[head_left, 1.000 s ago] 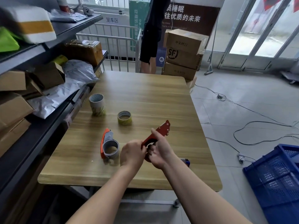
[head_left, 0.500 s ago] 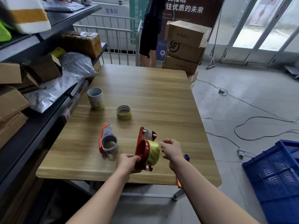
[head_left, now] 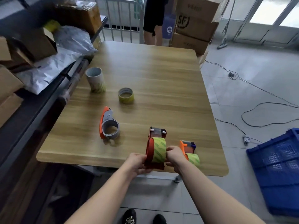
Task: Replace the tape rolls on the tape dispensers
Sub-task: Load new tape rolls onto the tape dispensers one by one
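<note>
A red dispenser (head_left: 149,150) is held upright at the near edge of the table (head_left: 145,70), and a green-and-yellow striped roll (head_left: 159,150) is seated on it. It is gripped from both sides. The left hand (head_left: 137,162) is curled round its left side and base, and the fingers of the right hand (head_left: 174,156) are closed against its right side, beside the roll. Whether its base touches the table cannot be told.

Just right of the right hand an orange dispenser (head_left: 187,147) is stood on the table, carrying a striped roll of the same kind. Well to the left an empty dispenser (head_left: 103,122), also orange, is laid on its side with only a grey core (head_left: 111,128) on it. Farther back a loose roll (head_left: 125,95) is laid flat, and a grey tube (head_left: 95,81) with green stripes at its foot is stood upright near the left edge.

Beyond the far edge, stacked cartons (head_left: 192,23) are seen, one printed with "SF"; the remaining print is too blurred to be read. A person (head_left: 153,18) is stood beside them. Shelves (head_left: 48,97) of parcels are set along the left, and a blue crate (head_left: 278,167) and cables (head_left: 258,110) are seen on the floor at the right.
</note>
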Demonstrator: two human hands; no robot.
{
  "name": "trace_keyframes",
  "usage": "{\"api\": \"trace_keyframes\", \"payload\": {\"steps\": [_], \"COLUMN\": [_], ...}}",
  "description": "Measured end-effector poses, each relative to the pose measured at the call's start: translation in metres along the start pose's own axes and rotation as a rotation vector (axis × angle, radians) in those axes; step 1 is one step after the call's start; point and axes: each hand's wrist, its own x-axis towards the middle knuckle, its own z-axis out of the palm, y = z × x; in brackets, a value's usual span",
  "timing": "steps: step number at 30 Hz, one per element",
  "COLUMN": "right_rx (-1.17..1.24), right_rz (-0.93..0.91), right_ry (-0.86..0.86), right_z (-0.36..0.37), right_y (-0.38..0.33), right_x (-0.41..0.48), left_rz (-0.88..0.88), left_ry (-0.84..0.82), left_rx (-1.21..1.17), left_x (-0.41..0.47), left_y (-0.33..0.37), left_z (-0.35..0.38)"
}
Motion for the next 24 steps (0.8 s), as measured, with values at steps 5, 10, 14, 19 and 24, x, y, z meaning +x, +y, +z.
{"api": "trace_keyframes", "payload": {"steps": [5, 10, 14, 19, 24], "right_rx": [-0.026, -0.037, -0.058, -0.033, -0.038], "right_rz": [-0.013, 0.016, 0.035, 0.058, 0.076], "right_ry": [0.035, 0.074, 0.085, 0.115, 0.135], "right_z": [0.002, 0.004, 0.007, 0.012, 0.014], "right_y": [0.012, 0.021, 0.029, 0.034, 0.037], "right_x": [0.01, 0.024, 0.033, 0.044, 0.051], "left_rz": [-0.057, -0.121, -0.148, -0.142, -0.196], "left_ry": [0.001, 0.026, 0.057, 0.132, 0.115], "left_rx": [0.043, 0.043, 0.043, 0.032, 0.002], "left_x": [0.006, 0.018, 0.026, 0.036, 0.041], "left_y": [-0.006, -0.013, -0.018, -0.025, -0.028], "left_z": [0.004, 0.008, 0.012, 0.015, 0.012]}}
